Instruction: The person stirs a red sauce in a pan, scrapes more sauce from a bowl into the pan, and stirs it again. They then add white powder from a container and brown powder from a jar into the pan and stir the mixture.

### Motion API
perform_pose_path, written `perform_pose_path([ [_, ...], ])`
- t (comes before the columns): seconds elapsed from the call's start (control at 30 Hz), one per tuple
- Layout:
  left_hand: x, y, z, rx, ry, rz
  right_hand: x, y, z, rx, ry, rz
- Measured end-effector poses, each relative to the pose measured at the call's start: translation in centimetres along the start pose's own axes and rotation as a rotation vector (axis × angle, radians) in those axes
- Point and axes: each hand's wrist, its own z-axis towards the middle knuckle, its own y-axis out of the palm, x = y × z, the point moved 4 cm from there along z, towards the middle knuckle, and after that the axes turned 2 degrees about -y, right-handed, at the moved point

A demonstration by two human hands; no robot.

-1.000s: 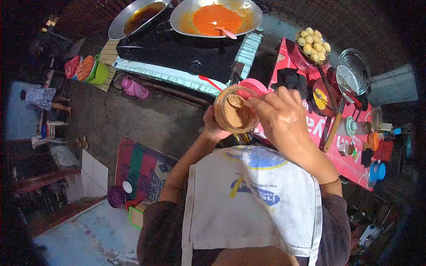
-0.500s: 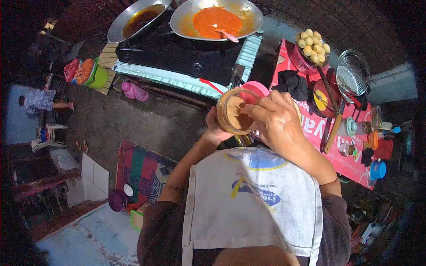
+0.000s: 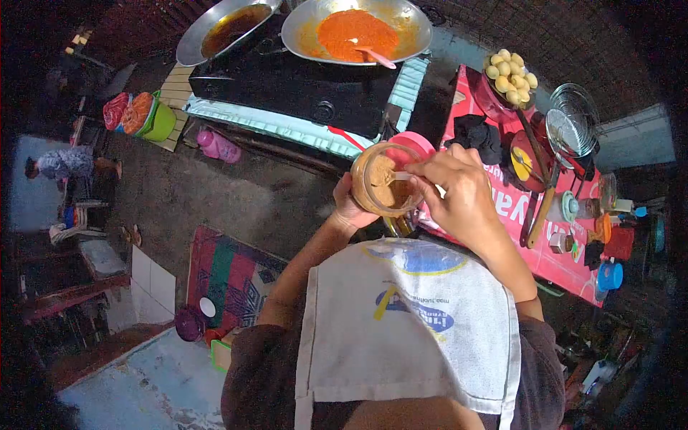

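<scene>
My left hand (image 3: 348,204) is wrapped round a clear jar (image 3: 363,192) and tilts its open mouth to the right. Light brown powder (image 3: 382,195) lies inside. Between the thumb and fingers of my right hand (image 3: 462,188) is the handle of a small pale spoon (image 3: 401,175), its bowl in the jar with some powder on it. Just behind the jar a round pink lid (image 3: 416,141) shows in part. Ahead, on the black stove (image 3: 287,93), stands a wok (image 3: 297,44) of thick red-orange paste with a pink-handled spoon (image 3: 378,56) resting in it.
A second wok (image 3: 188,54) with dark liquid stands left on the stove. On the pink-covered table (image 3: 502,208) at right are a bowl of pale round eggs or potatoes (image 3: 512,79), wire strainers (image 3: 571,129) and several containers. A green bucket (image 3: 159,123) and another person (image 3: 68,163) are at left.
My right hand has drawn back slightly and upward, and the spoon with powder on it now shows in the jar's mouth. My left hand keeps the jar nearly in place.
</scene>
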Motion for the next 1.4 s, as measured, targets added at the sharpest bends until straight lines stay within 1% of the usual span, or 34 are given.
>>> perform_pose_path([
  [0.13, 0.3, -0.1, 0.1, 0.046, 0.034, 0.042, -0.3, 0.6, 0.3, -0.017, -0.046, -0.092],
  [0.27, 0.8, -0.4, -0.4, 0.108, 0.021, 0.045, -0.5, 1.2, 0.6, -0.032, -0.050, -0.048],
  [0.3, 1.0, -0.6, -0.4, 0.110, 0.020, 0.045, -0.5, 1.4, 0.7, -0.047, -0.037, -0.040],
  [0.37, 1.3, -0.6, -0.4, 0.024, 0.002, 0.050, -0.4, 1.7, 0.9, -0.061, -0.022, -0.031],
  [0.47, 1.7, -0.6, -0.2, 0.040, 0.005, 0.046, -0.2, 2.1, 1.0, -0.030, -0.018, 0.004],
  [0.57, 2.0, -1.1, -0.2, 0.063, 0.027, 0.036, 0.1, 2.3, 1.3, -0.060, 0.030, 0.041],
  [0.77, 3.1, -2.2, -0.1, 0.060, 0.037, 0.017, 1.0, 2.0, 2.1, 0.003, 0.092, 0.131],
  [0.83, 3.6, -2.2, -0.2, 0.064, 0.027, 0.007, 1.7, 1.8, 2.2, 0.027, 0.137, 0.232],
  [0.9, 4.2, -2.4, -0.2, 0.069, 0.020, -0.004, 2.2, 1.8, 2.8, 0.009, 0.157, 0.247],
  [0.97, 5.2, -2.9, 0.0, 0.019, 0.076, 0.017, 3.1, 1.7, 3.6, 0.013, 0.199, 0.297],
  [1.0, 5.6, -3.0, -0.1, 0.015, 0.084, 0.020, 3.6, 1.7, 4.0, 0.049, 0.212, 0.331],
  [1.03, 6.1, -3.2, -0.4, 0.066, 0.128, 0.051, 4.2, 1.7, 4.6, 0.059, 0.214, 0.319],
  [1.07, 6.7, -3.4, -0.8, 0.115, 0.174, 0.083, 5.1, 1.7, 5.1, 0.096, 0.259, 0.388],
  [1.1, 7.1, -3.8, -1.1, 0.106, 0.184, 0.086, 6.0, 1.7, 5.8, 0.133, 0.305, 0.455],
  [1.13, 7.5, -4.7, -1.6, 0.154, 0.193, 0.070, 6.8, 1.4, 6.9, 0.169, 0.337, 0.416],
  [1.17, 7.8, -5.4, -2.1, 0.203, 0.202, 0.053, 7.8, 1.1, 8.1, 0.239, 0.312, 0.366],
  [1.23, 8.6, -5.7, -3.1, 0.200, 0.215, 0.038, 9.0, 0.3, 11.3, 0.352, 0.259, 0.103],
  [1.27, 9.0, -5.8, -3.5, 0.242, 0.204, 0.058, 9.5, 0.3, 13.0, 0.353, 0.245, 0.100],
  [1.33, 9.7, -5.8, -4.2, 0.290, 0.203, 0.089, 9.4, 0.0, 16.3, 0.488, 0.012, -0.265],
  [1.37, 9.9, -6.0, -4.5, 0.282, 0.215, 0.090, 10.1, 0.5, 18.0, 0.490, -0.002, -0.267],
  [1.4, 10.1, -6.4, -4.8, 0.269, 0.238, 0.096, 10.8, 1.5, 19.5, 0.505, -0.078, -0.395],
])
